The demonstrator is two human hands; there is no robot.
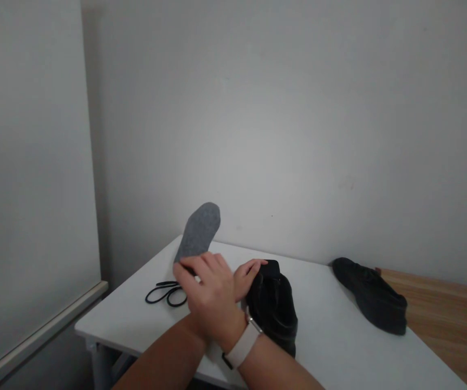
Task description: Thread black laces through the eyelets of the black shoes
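My arms are crossed, the right one passing over the left. My right hand (209, 284), with a watch on a pale strap (242, 346) at its wrist, pinches a grey insole (200, 227) by its near end. The insole is tilted up, its rounded end pointing to the wall. Behind the right wrist, my left hand (246, 277) grips the far part of a black shoe (276, 314), with its fingertips over the top. The shoe's opening faces me, and my right forearm partly hides its left side. A looped black shoelace (167, 292) lies left of my right hand.
A second black shoe (371, 298) lies at the right on the white table (326, 352). Beyond the table's right edge is a wood-grain surface (453, 319). A grey wall (278, 135) stands behind, and a white panel (30, 179) is on the left.
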